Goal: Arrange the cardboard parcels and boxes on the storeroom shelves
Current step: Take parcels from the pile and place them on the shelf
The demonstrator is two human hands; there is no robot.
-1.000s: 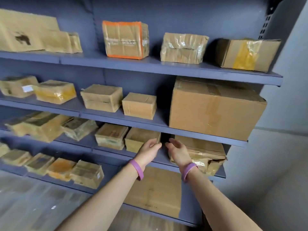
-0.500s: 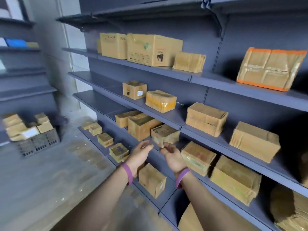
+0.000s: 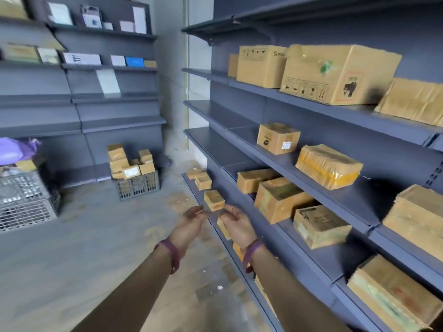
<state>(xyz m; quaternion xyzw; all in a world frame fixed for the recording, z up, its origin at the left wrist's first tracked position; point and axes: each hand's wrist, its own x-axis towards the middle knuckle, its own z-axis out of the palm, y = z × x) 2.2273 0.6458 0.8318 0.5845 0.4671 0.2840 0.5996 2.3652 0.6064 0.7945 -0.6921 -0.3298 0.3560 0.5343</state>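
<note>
Our left hand (image 3: 193,222) and right hand (image 3: 237,224) hover empty, fingers loose, palms facing — seemingly ready for the next load — while cardboard parcels (image 3: 328,165) sit spaced along the grey shelves (image 3: 215,142) and more wait heaped in a crate (image 3: 137,188) on the floor (image 3: 96,236).

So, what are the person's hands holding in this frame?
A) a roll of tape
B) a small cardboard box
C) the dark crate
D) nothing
D: the left hand and the right hand are held out with loosely curled fingers and hold nothing.
</note>
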